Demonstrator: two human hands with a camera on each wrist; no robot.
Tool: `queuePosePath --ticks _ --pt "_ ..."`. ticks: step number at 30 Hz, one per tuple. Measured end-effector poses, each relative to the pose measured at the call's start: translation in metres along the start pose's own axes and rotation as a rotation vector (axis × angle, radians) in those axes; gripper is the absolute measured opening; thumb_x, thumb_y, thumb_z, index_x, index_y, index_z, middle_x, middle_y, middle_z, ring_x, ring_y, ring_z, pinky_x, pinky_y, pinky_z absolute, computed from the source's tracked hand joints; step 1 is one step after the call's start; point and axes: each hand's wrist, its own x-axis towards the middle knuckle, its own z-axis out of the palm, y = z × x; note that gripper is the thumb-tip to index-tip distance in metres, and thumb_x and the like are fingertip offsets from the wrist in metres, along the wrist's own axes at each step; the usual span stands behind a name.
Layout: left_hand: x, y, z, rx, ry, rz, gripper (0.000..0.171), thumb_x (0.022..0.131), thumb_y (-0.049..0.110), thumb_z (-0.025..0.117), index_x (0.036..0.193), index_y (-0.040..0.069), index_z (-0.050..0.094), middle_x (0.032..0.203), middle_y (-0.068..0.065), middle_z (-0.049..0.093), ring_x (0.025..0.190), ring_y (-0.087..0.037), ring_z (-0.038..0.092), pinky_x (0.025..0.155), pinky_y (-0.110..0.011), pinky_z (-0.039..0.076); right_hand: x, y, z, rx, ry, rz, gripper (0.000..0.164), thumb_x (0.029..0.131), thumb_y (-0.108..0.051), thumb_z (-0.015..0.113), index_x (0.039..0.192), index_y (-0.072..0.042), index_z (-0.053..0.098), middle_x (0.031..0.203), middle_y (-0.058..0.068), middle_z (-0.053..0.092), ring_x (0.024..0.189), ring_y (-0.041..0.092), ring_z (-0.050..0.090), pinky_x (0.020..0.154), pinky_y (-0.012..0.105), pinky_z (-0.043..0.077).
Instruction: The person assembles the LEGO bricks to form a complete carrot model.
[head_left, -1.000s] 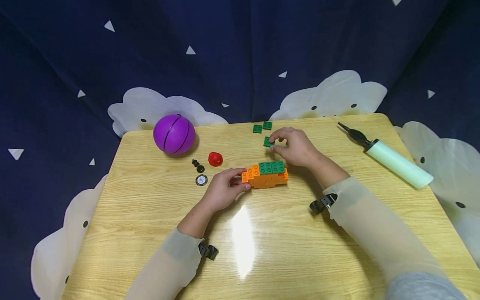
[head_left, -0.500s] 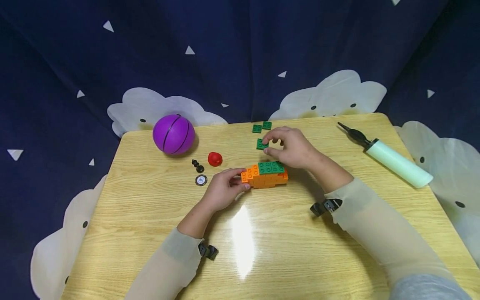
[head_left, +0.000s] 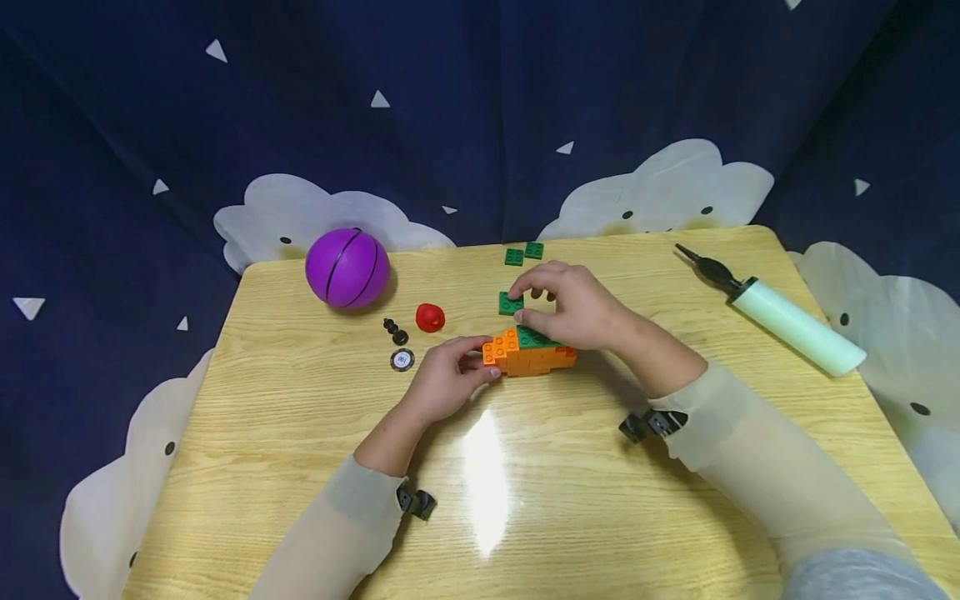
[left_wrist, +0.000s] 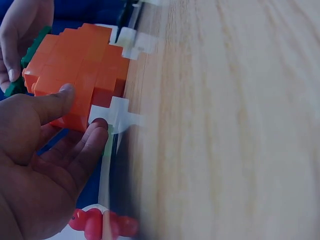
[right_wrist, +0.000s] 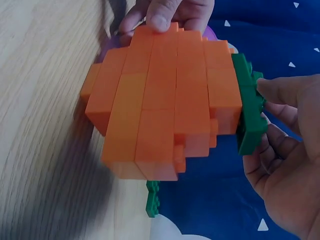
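Observation:
My left hand [head_left: 447, 379] grips the left end of a stepped structure of orange toy building bricks [head_left: 528, 361], thumb on one side and fingers on the other. Green bricks [head_left: 534, 337] form its top layer, partly covered by my right hand [head_left: 576, 307]. That hand pinches a separate green building brick [head_left: 511, 303] between thumb and fingers, over the structure's far left side. In the right wrist view the orange bricks [right_wrist: 160, 100] look broad and stepped, and the right thumb and fingers lie at the green layer [right_wrist: 249, 105]; the held brick is hard to tell apart there.
Two loose green bricks [head_left: 513, 257] lie at the table's back edge. Left of the structure are a red rubber duck [head_left: 431, 317], a black chess piece [head_left: 395, 332], a poker chip [head_left: 402, 359] and a purple ball [head_left: 347, 268]. A hand pump [head_left: 795, 325] lies at the right.
My right hand has moved left and closer to me with the green brick, and now covers part of the structure's green top. The left hand and orange structure have stayed in place.

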Motion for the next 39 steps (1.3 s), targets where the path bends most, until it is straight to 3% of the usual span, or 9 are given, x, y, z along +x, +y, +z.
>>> queuePosePath --ticks 18,25,39 --pt "0.000 -0.001 0.001 -0.035 0.002 0.014 0.051 0.092 0.018 0.082 0.140 0.012 0.065 0.128 -0.005 0.069 0.100 -0.013 0.072 0.086 -0.029 0.060 -0.008 -0.011 0.011 -0.011 -0.092 -0.040 0.027 0.090 -0.019 0.080 0.116 -0.018 0.075 0.115 -0.004 0.071 0.104 0.023 0.062 0.090 0.041 0.052" --pt "0.000 -0.001 0.001 -0.036 0.004 0.025 0.050 0.093 0.018 0.081 0.140 0.011 0.065 0.127 -0.006 0.069 0.099 -0.013 0.073 0.086 -0.028 0.060 -0.009 -0.011 0.013 -0.032 -0.097 -0.072 0.026 0.090 -0.019 0.080 0.115 -0.018 0.075 0.117 -0.006 0.072 0.112 0.023 0.061 0.097 0.042 0.050" --pt "0.000 -0.001 0.000 -0.043 -0.003 0.028 0.050 0.093 0.019 0.081 0.140 0.012 0.066 0.127 -0.004 0.069 0.098 -0.011 0.072 0.087 -0.030 0.060 -0.012 -0.010 0.016 -0.054 -0.104 -0.108 0.026 0.088 -0.018 0.080 0.113 -0.017 0.075 0.114 -0.006 0.073 0.109 0.020 0.059 0.093 0.039 0.049"
